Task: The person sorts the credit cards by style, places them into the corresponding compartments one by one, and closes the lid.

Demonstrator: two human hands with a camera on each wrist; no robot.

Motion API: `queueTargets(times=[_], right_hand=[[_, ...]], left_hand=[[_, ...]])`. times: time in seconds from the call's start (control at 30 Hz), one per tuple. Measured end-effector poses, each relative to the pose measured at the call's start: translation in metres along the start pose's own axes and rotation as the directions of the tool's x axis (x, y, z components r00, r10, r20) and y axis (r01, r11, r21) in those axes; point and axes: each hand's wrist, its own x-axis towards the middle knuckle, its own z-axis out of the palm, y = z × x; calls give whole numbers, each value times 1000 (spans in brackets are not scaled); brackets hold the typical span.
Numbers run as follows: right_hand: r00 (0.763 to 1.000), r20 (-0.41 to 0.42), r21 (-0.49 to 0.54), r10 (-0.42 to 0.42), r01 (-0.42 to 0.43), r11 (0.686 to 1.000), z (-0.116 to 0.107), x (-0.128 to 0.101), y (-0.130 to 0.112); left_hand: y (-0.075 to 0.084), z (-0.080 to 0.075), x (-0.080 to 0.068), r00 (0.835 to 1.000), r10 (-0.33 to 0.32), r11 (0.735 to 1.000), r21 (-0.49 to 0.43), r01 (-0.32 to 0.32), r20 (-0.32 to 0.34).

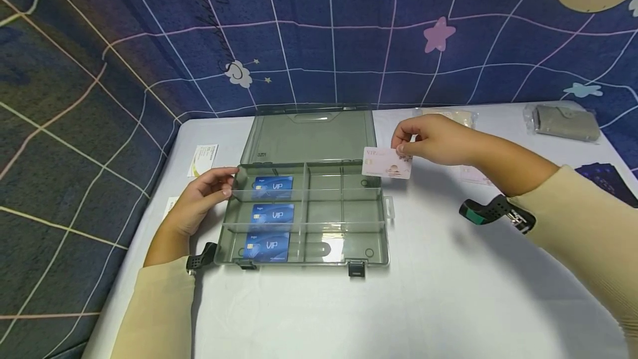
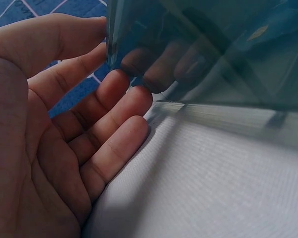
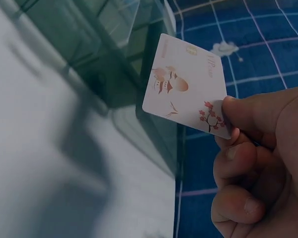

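Head view showed a person seated at a white desk [image 1: 448, 303] with a clear grey plastic box [image 1: 304, 212] lying open in front of them, its lid [image 1: 309, 134] tipped back toward a dark blue star-patterned cloth [image 1: 349, 32]. The box was split into compartments. Three blue cards [image 1: 271, 216] lay in the left column, one in each compartment, each marked VIP. The compartments to their right showed no cards.

The left hand [image 1: 201, 201] rested against the box's left wall, fingers relaxed and nearly straight, fingertips touching the far left corner; the left wrist view showed the same, with the fingers [image 2: 114, 139] lying against the clear wall.

The right hand [image 1: 433, 140] pinched a pale pink card [image 1: 387, 163] by its right edge between thumb and fingers. The card hung in the air just beside the box's far right corner, over its edge, not touching it.

Farther back on the desk lay a grey wallet [image 1: 565, 122] in clear wrap at the right and a white and yellow card [image 1: 202, 159] at the left.
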Motion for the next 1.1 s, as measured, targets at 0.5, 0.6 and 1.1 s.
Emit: queueTargets(times=[0.5, 0.6, 1.1], right_hand=[[993, 72, 19, -91, 90, 996, 40, 48, -21], [991, 88, 20, -101, 99, 995, 47, 53, -24], [984, 138, -65, -110, 120, 991, 81, 57, -33]], left_hand=[[0, 3, 3, 1000, -10, 1000, -15, 10, 3], [0, 3, 3, 1000, -14, 1000, -14, 14, 3], [0, -1, 0, 1000, -6, 1000, 1, 6, 7]])
